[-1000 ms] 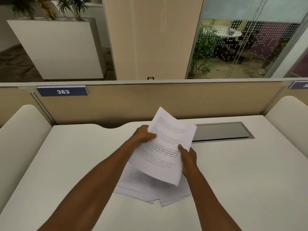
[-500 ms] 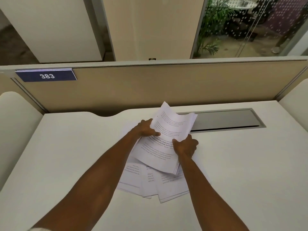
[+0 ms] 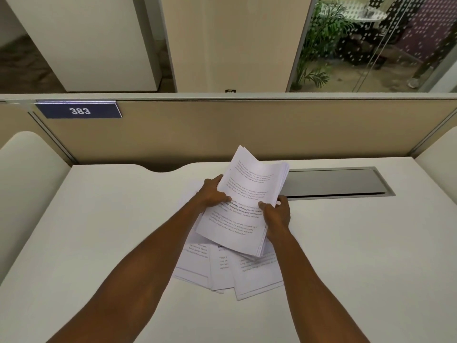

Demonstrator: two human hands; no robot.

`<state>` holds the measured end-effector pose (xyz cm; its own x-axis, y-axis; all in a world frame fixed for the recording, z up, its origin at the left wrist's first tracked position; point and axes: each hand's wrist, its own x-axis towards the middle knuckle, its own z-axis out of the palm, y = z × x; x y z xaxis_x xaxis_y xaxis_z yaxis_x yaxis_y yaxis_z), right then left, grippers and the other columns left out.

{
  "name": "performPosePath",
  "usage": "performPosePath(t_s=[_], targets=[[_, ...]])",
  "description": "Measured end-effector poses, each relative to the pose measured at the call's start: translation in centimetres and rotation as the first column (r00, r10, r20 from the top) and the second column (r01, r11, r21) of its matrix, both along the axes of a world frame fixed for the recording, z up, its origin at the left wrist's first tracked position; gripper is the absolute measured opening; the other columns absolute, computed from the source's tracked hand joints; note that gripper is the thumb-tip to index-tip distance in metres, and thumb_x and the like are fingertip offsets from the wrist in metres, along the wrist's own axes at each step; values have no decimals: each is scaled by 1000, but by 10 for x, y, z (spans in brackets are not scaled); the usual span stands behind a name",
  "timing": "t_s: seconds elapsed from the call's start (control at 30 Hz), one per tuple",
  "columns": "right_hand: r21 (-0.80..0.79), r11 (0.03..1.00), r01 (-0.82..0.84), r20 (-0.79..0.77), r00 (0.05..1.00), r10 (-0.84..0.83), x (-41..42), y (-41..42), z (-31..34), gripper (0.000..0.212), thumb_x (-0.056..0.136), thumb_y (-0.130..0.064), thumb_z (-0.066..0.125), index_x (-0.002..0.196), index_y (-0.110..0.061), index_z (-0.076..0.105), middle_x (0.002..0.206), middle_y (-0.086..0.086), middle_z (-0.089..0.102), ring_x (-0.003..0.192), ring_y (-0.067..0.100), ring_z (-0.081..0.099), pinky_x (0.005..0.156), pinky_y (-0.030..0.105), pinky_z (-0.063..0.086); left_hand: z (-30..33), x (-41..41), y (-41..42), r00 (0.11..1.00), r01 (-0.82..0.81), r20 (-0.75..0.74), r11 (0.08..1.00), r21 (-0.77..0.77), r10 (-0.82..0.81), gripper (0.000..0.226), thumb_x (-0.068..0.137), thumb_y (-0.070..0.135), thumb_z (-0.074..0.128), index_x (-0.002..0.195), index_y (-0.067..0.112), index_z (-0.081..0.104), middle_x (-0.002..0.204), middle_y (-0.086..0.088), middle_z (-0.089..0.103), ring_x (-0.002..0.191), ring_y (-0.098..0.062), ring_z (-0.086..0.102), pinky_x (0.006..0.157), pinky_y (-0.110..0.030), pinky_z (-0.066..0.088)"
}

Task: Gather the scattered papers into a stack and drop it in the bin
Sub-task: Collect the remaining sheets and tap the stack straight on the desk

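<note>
A bundle of printed white sheets [image 3: 244, 204] is held tilted above the desk, its far end bent upward. My left hand [image 3: 212, 194] grips its left edge, thumb on the top page. My right hand [image 3: 275, 216] grips its right edge, thumb on top and fingers underneath. Several more printed sheets [image 3: 222, 268] lie fanned out on the white desk [image 3: 99, 231] directly below the held bundle, partly hidden by it and by my forearms. No bin is in view.
A grey metal cable hatch [image 3: 333, 181] is set into the desk at the back right. A beige partition [image 3: 247, 129] with a blue "383" sign [image 3: 79, 110] closes the far edge. Padded white side panels [image 3: 27, 174] flank the desk on both sides.
My right hand has slid up the bundle's right edge toward its middle. The bundle has dropped slightly closer to the loose sheets. The camera has tilted down.
</note>
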<state>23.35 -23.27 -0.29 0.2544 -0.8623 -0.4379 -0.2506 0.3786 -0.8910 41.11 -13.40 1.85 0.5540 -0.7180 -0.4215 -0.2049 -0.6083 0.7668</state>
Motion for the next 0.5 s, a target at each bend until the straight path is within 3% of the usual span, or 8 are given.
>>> performPosePath(t_s=[0.07,0.2,0.33,0.5], targets=[[-62,998,-15,32,999,17,-1,2,8,42,87,-7,75,120,-20,54,121,9,68,93,23,68,77,33,58,3,-3,5,1000,-13,-18,997,-73,12,65,88,20,76,144,29,45,143,-7,56,116,-34,66,99,-55,56],[-101,991,-85,176,979,102,-5,3,38,42,87,-1,74,119,-17,54,120,9,68,98,27,71,83,44,62,17,-6,17,987,-160,-51,977,-144,154,65,83,22,80,137,32,44,145,-4,37,116,-32,60,100,-49,56],[-104,973,-208,325,917,231,-11,-1,84,46,86,3,74,119,-20,53,115,8,71,96,31,74,78,48,64,36,-9,39,938,-277,-303,889,-365,168,71,80,20,81,141,28,46,146,-4,54,123,-32,61,105,-57,51],[-80,911,-404,293,864,409,-20,-18,127,61,83,4,77,127,-28,48,104,9,77,86,33,77,69,53,63,51,-38,67,853,-425,-504,745,-514,139,67,89,4,75,145,18,40,141,-6,63,122,-27,66,97,-47,58]])
